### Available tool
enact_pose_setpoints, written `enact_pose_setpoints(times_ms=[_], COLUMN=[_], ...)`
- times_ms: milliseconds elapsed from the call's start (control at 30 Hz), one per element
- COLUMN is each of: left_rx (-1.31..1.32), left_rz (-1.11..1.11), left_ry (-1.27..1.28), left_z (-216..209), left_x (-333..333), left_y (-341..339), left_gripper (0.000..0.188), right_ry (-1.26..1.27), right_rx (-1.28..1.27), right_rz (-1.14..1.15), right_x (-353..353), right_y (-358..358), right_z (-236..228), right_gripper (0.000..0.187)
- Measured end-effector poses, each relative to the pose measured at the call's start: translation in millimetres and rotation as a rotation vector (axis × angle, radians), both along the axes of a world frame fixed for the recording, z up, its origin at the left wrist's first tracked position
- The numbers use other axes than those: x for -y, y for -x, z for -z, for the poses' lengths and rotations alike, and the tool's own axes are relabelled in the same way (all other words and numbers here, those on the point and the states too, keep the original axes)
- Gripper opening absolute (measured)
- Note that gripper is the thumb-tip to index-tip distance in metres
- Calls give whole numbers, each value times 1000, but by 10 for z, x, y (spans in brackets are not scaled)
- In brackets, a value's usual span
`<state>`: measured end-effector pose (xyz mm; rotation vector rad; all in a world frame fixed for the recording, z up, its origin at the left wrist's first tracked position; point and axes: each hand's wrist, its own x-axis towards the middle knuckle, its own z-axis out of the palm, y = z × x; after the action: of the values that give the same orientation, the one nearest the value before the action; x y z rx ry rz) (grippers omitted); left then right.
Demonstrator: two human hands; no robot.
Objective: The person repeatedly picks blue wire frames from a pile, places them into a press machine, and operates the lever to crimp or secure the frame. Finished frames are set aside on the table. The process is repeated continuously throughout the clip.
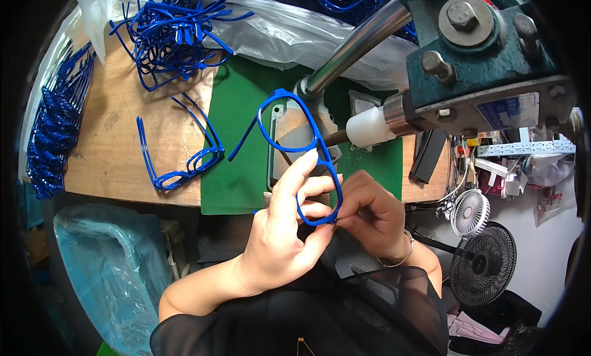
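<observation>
A blue eyeglass frame (pixel 266 133) without visible lenses is held up in front of me, its rims tilted nearly upright. My left hand (pixel 284 230) is closed around the nearer rim, with fingers reaching through it. My right hand (pixel 371 213) pinches at the frame's near corner, by the hinge; whatever small piece lies between those fingertips is hidden. One temple arm hangs off the far corner, toward the left. Behind the frame stands a press with a metal base (pixel 274 119), a steel column and a white-collared spindle (pixel 364 127) coming in from the right.
A green mat (pixel 228 184) lies under the press on a wooden table (pixel 111 147). One blue frame (pixel 175 180) rests left of it, with a tangled pile of blue frames (pixel 178 39) behind. Stacked frames (pixel 58 122) line the left edge. Tiny metal bits (pixel 362 149) lie beside the press. Two fans (pixel 483 264) stand right.
</observation>
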<state>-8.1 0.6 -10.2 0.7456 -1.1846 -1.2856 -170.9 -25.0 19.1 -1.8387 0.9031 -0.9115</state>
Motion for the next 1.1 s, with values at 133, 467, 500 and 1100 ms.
enact_pose_setpoints(times_ms=[133,467,500,1100], left_rx=[95,166,166,-30], left_rz=[3,46,48,216], left_ry=[48,104,108,-105], left_z=[-11,-20,-19,-126], left_x=[-2,-29,-31,69], left_y=[-8,-5,-4,-39], left_gripper=[78,80,80,85], right_ry=[-6,15,10,-317], right_rx=[36,67,68,485], right_rz=[31,20,12,50], right_x=[-40,-35,-34,-70], right_y=[-8,30,37,36], right_z=[50,66,65,38], right_gripper=[13,11,11,16])
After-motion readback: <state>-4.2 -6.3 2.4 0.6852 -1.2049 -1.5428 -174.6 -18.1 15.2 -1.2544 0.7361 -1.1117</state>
